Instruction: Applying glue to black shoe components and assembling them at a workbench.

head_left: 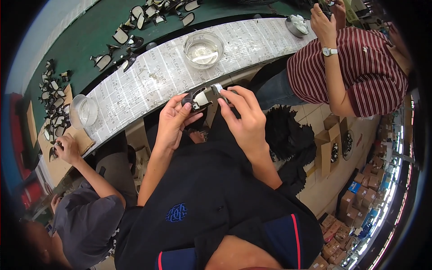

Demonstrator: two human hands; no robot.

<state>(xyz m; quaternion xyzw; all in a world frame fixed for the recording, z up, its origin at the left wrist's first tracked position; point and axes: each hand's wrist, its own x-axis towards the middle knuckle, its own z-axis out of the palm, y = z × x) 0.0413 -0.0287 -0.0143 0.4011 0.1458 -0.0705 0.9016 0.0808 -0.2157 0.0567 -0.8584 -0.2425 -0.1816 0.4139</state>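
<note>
A small black shoe part with a cream-white inner face (200, 98) is up in front of my chest, just off the near edge of the table. My left hand (171, 121) grips its left end, with thumb and fingers closed round it. At its right end, my right hand (246, 118) pinches a dark strap-like portion with a pale tip (217, 87). Whether that portion is joined to the rest, I cannot tell. My right fingertips partly cover it.
A clear round dish (185, 50) stands on the paper-covered table (148, 67), another dish (96, 112) farther left. Several similar parts (120, 36) lie on the green belt. Co-workers sit at left (92, 220) and right (324, 81). An open carton (325, 150) stands on the floor.
</note>
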